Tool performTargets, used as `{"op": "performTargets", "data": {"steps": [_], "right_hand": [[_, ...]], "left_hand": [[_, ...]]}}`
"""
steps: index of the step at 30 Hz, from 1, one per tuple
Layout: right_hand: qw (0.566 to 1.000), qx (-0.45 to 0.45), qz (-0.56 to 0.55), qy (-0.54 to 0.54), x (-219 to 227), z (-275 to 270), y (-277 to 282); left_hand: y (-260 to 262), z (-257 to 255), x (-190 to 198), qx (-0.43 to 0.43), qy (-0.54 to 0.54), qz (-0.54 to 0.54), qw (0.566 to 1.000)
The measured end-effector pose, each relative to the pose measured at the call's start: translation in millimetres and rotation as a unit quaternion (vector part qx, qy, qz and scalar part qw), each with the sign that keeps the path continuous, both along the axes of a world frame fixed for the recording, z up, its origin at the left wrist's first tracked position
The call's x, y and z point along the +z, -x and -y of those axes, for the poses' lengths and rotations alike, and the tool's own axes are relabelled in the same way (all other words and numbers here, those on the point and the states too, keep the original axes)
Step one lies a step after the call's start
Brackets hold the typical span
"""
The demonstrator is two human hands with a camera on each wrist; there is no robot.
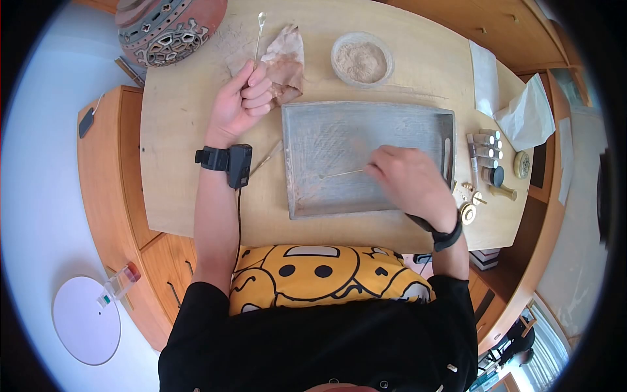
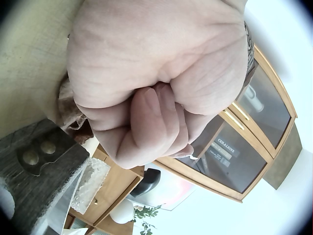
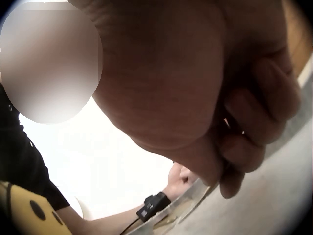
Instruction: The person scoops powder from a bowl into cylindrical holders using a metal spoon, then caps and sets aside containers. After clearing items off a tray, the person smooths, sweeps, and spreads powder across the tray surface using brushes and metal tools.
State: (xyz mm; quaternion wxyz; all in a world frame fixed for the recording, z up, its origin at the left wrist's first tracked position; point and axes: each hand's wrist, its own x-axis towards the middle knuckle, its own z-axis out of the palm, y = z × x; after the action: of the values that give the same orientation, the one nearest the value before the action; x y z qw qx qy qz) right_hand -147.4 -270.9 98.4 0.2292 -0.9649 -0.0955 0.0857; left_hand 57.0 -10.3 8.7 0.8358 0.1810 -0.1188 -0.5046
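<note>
My left hand [image 1: 240, 104] is raised left of the grey wooden tray [image 1: 424, 114], fingers curled around a thin metallic stick [image 1: 258, 47] that stands upright with a small shiny, spoon-like tip. In the left wrist view its curled fingers [image 2: 154, 117] hide the stick. Over the tray's right half, my right hand [image 1: 411, 176] pinches a slender rod [image 1: 343, 173] between thumb and fingertips. This rod points left, its far end close over the tray floor. The right wrist view shows the rod [image 3: 198, 203] coming out below the fingertips [image 3: 232, 183]. Pale scratches and brownish dust mark the tray floor.
Behind the tray stand a bowl [image 1: 389, 65] of pale powder and a stained cloth [image 1: 290, 55]. A carved reddish pot [image 1: 170, 32] is at the back left. Several small jars [image 1: 486, 151] and brass pieces [image 1: 467, 213] lie to the right, near a white plastic bag [image 1: 529, 117].
</note>
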Motion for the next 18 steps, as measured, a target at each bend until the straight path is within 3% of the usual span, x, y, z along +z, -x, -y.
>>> {"op": "performTargets", "data": {"steps": [3, 7, 18], "right_hand": [[0.999, 0.013, -0.011, 0.027, -18, -14, 3], [0.999, 0.033, 0.019, -0.024, -24, -26, 2], [0.996, 0.070, 0.002, -0.053, -22, -35, 7]], "left_hand": [[0, 0, 0, -0.001, -0.001, 0.004, 1.000], [0, 0, -1, 0.005, -0.005, 0.000, 1.000], [-1, 0, -1, 0.000, -0.002, 0.005, 1.000]]}}
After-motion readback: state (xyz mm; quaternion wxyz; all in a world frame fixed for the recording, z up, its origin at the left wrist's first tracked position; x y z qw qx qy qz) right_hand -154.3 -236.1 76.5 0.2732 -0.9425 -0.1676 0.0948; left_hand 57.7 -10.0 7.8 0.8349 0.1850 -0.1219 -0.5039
